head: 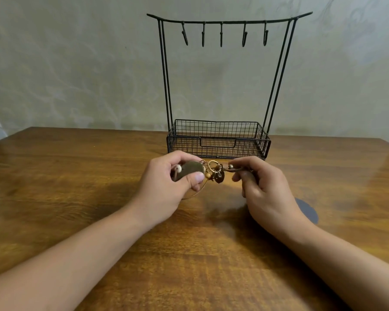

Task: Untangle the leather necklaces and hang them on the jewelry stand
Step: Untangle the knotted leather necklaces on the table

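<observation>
A tangle of brown leather necklaces [213,170] with brass rings, wooden beads and small dark charms hangs between my two hands, just above the wooden table [76,176]. My left hand [166,189] grips a round bronze pendant [192,170] between thumb and fingers. My right hand [263,187] pinches the brown cord end beside a small bead. Behind them stands the black wire jewelry stand [218,140], its top bar carrying several bare hooks [221,34]. Much of the cord is hidden inside my hands.
The stand's wire basket base [263,140] sits at the table's far side, against a pale patterned wall. A dark round patch [308,209] lies on the table right of my right wrist. Bare wood stretches to the left and front.
</observation>
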